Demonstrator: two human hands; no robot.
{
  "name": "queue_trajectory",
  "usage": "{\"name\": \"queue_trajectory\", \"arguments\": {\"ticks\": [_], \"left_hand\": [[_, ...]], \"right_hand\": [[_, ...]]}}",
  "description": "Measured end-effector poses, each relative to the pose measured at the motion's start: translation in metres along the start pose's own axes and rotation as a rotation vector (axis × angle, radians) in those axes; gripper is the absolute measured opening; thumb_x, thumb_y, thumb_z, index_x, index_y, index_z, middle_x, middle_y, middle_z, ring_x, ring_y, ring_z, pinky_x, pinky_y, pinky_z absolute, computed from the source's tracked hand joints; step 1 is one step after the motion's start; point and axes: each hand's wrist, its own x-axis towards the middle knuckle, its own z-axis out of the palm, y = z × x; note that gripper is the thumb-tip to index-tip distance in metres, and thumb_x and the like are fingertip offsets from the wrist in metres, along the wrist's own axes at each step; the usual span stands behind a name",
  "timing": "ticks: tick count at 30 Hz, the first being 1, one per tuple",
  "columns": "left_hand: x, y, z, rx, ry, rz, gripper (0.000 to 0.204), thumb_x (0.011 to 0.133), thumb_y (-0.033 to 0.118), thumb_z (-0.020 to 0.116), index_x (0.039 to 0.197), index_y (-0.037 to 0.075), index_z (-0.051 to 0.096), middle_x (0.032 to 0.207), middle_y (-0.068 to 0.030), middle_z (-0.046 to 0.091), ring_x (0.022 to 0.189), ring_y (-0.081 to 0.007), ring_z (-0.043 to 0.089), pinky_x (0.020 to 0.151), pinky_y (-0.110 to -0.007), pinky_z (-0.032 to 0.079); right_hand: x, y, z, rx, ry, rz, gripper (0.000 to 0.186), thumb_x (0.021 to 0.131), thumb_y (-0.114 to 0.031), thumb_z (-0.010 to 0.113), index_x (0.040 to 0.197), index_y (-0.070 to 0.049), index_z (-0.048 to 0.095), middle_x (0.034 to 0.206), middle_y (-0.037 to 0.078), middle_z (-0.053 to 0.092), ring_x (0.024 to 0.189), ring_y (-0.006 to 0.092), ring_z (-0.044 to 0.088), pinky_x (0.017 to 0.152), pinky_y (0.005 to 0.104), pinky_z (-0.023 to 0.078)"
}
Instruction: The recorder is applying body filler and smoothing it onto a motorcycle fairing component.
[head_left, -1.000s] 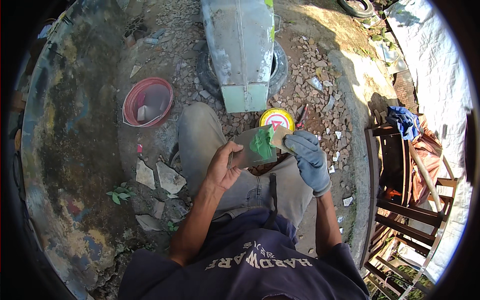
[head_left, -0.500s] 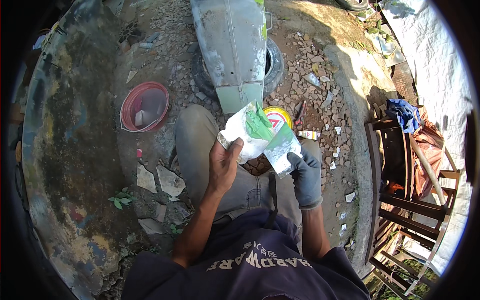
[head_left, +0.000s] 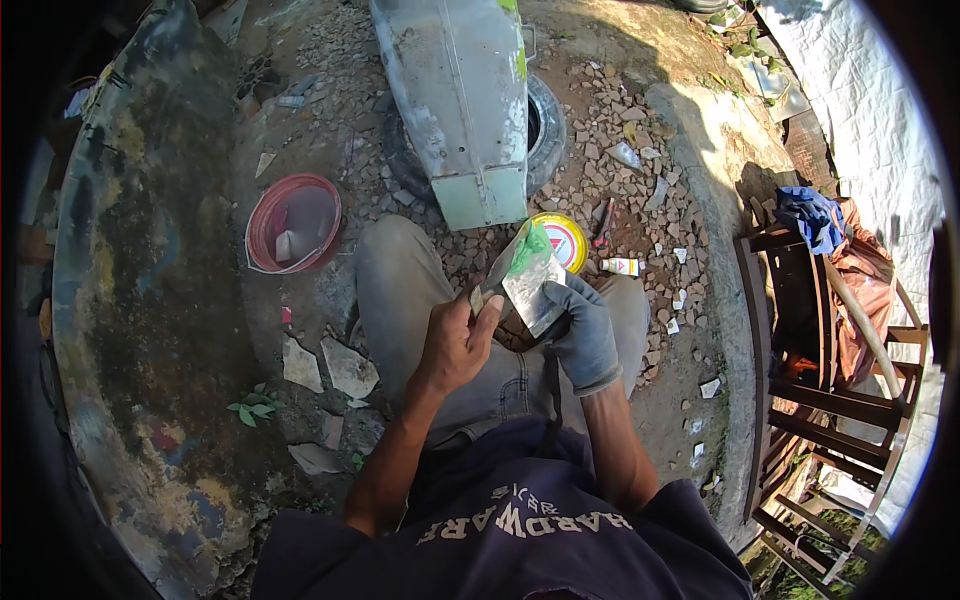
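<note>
My left hand [head_left: 457, 345], bare, grips a flat sheet [head_left: 485, 288] that is tilted so it shows mostly its edge. My right hand [head_left: 583, 335], in a grey glove, pinches a flat pale piece [head_left: 535, 298] smeared with whitish paste. Bright green paste [head_left: 530, 250] shows at the top, where the two pieces meet or overlap; I cannot tell which one carries it. Both are held above my lap. Just beyond them stands a round yellow tin [head_left: 563, 240] with a white and red lid. A small white and yellow tube [head_left: 621, 267] lies beside my right knee.
Ahead, a grey-green metal panel [head_left: 455, 110] rests on a tyre [head_left: 548, 130]. A red bucket [head_left: 293, 225] with liquid stands left. A red-handled tool [head_left: 604, 225] lies on rubble. A brown slatted wooden frame [head_left: 835, 405] with cloths is at right, a stained concrete slab [head_left: 160, 300] at left.
The two flat pieces have come together and the left one has turned edge-on. My right hand has moved left, toward my left hand.
</note>
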Motion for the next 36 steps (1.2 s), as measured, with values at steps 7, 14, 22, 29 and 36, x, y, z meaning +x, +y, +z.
{"name": "queue_trajectory", "arguments": {"ticks": [7, 14, 22, 29, 36], "left_hand": [[-0.001, 0.002, 0.000, 0.131, -0.010, 0.038, 0.031, 0.102, 0.009, 0.061, 0.128, -0.009, 0.059, 0.066, -0.0086, 0.062, 0.054, -0.0099, 0.057, 0.050, -0.032, 0.044], [-0.005, -0.003, 0.009, 0.093, 0.209, -0.059, 0.026, 0.099, 0.005, 0.062, 0.122, -0.006, 0.061, 0.073, -0.0209, 0.067, 0.060, -0.0337, 0.070, 0.054, -0.040, 0.050], [-0.007, 0.004, 0.043, 0.070, 0.234, -0.070, 0.019, 0.098, 0.007, 0.063, 0.112, -0.006, 0.062, 0.073, -0.0210, 0.066, 0.060, -0.0351, 0.068, 0.055, -0.040, 0.049], [-0.010, -0.007, 0.045, 0.051, 0.253, -0.124, 0.015, 0.101, 0.009, 0.062, 0.100, -0.006, 0.065, 0.064, -0.0060, 0.063, 0.054, -0.0095, 0.056, 0.051, -0.032, 0.042], [-0.013, -0.012, 0.047, 0.000, 0.262, -0.099, 0.014, 0.101, 0.009, 0.063, 0.101, -0.004, 0.064, 0.061, -0.0011, 0.059, 0.053, -0.0034, 0.049, 0.047, -0.028, 0.038]], "right_hand": [[0.009, -0.009, 0.006, 0.164, -0.181, -0.012, 0.030, 0.098, -0.003, 0.063, 0.127, 0.004, 0.065, 0.115, 0.009, 0.074, 0.099, 0.0146, 0.072, 0.089, 0.0273, 0.059], [-0.021, -0.046, 0.007, -0.610, 0.033, -0.476, 0.030, 0.102, -0.005, 0.057, 0.130, 0.003, 0.066, 0.114, 0.007, 0.074, 0.098, 0.0104, 0.070, 0.088, 0.0265, 0.055], [-0.005, -0.010, 0.017, -1.264, 0.027, -1.028, 0.032, 0.086, 0.001, 0.065, 0.117, 0.000, 0.072, 0.103, 0.017, 0.074, 0.082, 0.0358, 0.065, 0.081, 0.0408, 0.050], [-0.007, -0.013, 0.020, -1.297, -0.082, -1.015, 0.029, 0.085, 0.000, 0.067, 0.114, -0.002, 0.073, 0.098, 0.015, 0.075, 0.077, 0.0346, 0.063, 0.075, 0.0413, 0.050], [-0.007, -0.014, 0.019, -1.313, -0.182, -1.014, 0.028, 0.085, -0.002, 0.066, 0.113, -0.003, 0.071, 0.099, 0.015, 0.073, 0.080, 0.0361, 0.065, 0.076, 0.0435, 0.053]]}}
